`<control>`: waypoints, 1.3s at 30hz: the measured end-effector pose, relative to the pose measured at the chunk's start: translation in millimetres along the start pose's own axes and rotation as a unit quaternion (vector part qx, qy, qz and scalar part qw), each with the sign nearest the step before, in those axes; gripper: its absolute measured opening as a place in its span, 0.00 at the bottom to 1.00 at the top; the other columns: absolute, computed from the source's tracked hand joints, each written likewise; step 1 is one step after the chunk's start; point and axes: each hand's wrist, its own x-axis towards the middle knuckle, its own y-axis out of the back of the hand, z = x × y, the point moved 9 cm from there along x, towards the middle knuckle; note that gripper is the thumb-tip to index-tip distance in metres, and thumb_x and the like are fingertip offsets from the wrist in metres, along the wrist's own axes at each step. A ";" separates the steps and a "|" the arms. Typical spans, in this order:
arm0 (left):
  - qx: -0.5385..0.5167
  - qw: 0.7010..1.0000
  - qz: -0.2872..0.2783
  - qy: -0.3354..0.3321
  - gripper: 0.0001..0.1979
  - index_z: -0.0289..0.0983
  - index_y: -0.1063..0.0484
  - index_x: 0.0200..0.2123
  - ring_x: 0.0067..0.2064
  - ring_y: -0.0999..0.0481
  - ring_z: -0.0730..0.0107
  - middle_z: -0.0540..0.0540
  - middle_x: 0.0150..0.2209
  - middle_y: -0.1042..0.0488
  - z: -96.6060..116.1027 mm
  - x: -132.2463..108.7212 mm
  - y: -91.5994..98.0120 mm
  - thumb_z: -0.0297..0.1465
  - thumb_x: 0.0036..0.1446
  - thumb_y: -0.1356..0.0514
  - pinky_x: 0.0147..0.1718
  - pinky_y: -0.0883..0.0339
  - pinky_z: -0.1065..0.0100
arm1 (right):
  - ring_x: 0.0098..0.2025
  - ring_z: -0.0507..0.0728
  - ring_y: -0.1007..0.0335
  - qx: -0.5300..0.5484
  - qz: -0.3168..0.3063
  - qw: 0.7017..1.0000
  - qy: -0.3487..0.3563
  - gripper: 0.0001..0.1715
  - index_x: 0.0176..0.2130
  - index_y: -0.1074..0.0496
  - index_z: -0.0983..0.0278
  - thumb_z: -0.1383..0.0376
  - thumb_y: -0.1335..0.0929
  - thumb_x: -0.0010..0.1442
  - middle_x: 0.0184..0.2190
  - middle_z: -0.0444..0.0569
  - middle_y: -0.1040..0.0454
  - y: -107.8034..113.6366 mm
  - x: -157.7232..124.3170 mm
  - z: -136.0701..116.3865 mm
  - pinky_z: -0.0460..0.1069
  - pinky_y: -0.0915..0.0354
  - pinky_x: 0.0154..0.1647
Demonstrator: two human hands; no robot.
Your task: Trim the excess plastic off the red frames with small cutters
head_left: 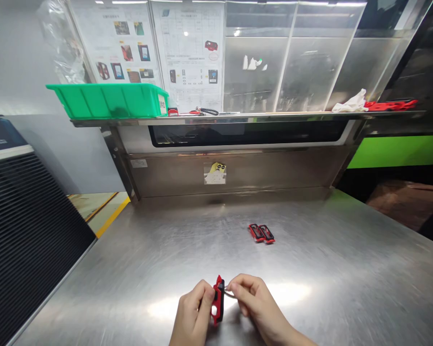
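Over the front of the steel bench, my left hand (194, 312) is closed on a red-and-black plastic frame (217, 302), held upright on edge with an opening near its lower end. To its right, my right hand (251, 299) pinches a thin, curved, greyish piece (230, 294) between thumb and forefinger. That piece reaches the black side of the frame; whether it is a tool or a part I cannot tell. Farther back on the bench lie two similar red-and-black frames (261, 233), side by side and touching.
A shelf (238, 117) spans the back, bearing a green bin (111, 102), a small dark cord (209, 111), a white crumpled cloth (351, 103) and a red part (391, 105). Printed sheets (191, 57) hang above. A black ribbed panel (32, 240) stands left of the bench (147, 250).
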 end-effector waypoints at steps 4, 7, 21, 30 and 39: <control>-0.063 0.995 0.002 0.075 0.28 0.37 0.41 0.20 0.19 0.42 0.76 0.52 0.16 0.39 -7.1 0.5 -2.4 0.56 0.53 0.48 0.21 0.50 0.73 | 0.18 0.48 0.49 -0.021 -0.003 1.000 0.010 0.34 0.37 0.34 0.67 0.40 0.31 0.51 0.15 0.36 0.46 -1.4 -0.9 -1.1 0.42 0.52 0.20; -0.119 0.987 -0.007 0.108 0.28 0.36 0.42 0.20 0.19 0.44 0.78 0.53 0.17 0.40 -12.9 0.6 -7.1 0.57 0.50 0.45 0.19 0.51 0.74 | 0.19 0.49 0.47 -0.028 -0.042 0.999 0.012 0.39 0.49 0.39 0.66 0.39 0.33 0.54 0.17 0.36 0.43 -10.2 -2.5 3.0 0.42 0.49 0.21; -0.227 0.957 -0.104 0.145 0.27 0.36 0.39 0.24 0.19 0.42 0.77 0.50 0.17 0.34 -17.4 -4.0 -29.3 0.55 0.51 0.44 0.19 0.52 0.75 | 0.19 0.49 0.46 -0.045 -0.126 0.991 0.002 0.38 0.46 0.38 0.68 0.36 0.39 0.58 0.18 0.41 0.38 -27.4 -8.4 14.1 0.42 0.50 0.20; -0.221 0.959 -0.104 0.143 0.26 0.36 0.38 0.23 0.18 0.43 0.79 0.50 0.17 0.33 -11.3 -5.0 -27.6 0.55 0.52 0.45 0.16 0.54 0.76 | 0.18 0.49 0.45 -0.040 -0.132 0.990 0.003 0.37 0.44 0.38 0.67 0.37 0.39 0.58 0.18 0.40 0.38 -28.2 -6.9 13.4 0.42 0.50 0.20; -0.205 0.966 -0.091 0.129 0.26 0.35 0.39 0.23 0.18 0.43 0.78 0.51 0.16 0.35 -7.5 -4.2 -25.0 0.54 0.50 0.42 0.18 0.52 0.76 | 0.19 0.49 0.45 -0.040 -0.129 0.991 0.009 0.36 0.45 0.38 0.67 0.38 0.39 0.59 0.19 0.41 0.38 -26.9 -7.5 13.0 0.41 0.49 0.20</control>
